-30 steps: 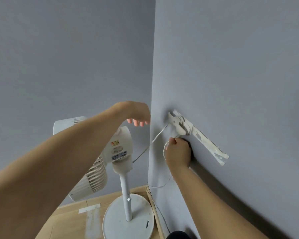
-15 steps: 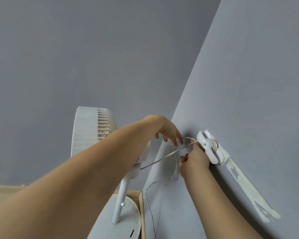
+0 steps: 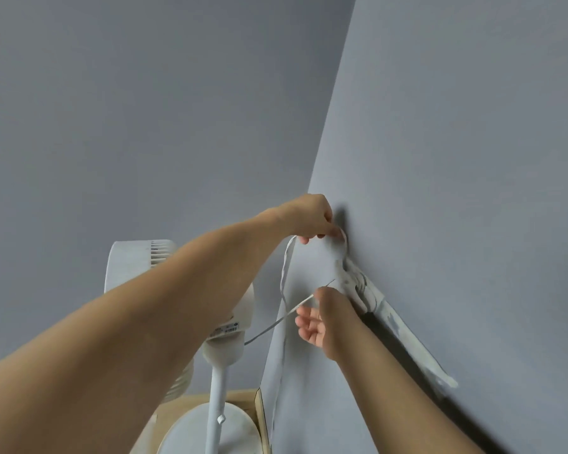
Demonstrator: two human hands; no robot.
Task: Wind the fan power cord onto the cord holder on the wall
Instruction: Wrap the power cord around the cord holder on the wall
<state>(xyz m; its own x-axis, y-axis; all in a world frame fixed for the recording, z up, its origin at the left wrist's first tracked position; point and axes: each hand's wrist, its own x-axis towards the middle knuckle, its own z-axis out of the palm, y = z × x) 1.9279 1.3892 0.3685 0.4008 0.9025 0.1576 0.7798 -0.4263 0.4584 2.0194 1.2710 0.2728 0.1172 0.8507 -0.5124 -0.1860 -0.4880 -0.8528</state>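
My left hand [image 3: 309,217] is raised against the wall, its fingers curled and pinching a loop of the thin white flat power cord [image 3: 284,273] just above the white plastic cord holder [image 3: 353,283]. My right hand [image 3: 322,319] sits just below, palm turned up and fingers loosely spread, pressed against the holder's lower end; one strand of cord crosses by its thumb, and I cannot tell whether it grips it. The two hands are apart, the holder between them. Several turns of cord already lie around the one holder. One white pedestal fan [image 3: 223,326] stands to the left on a pale wooden floor [image 3: 243,396]. Two grey-blue walls [image 3: 456,158] meet in a corner.
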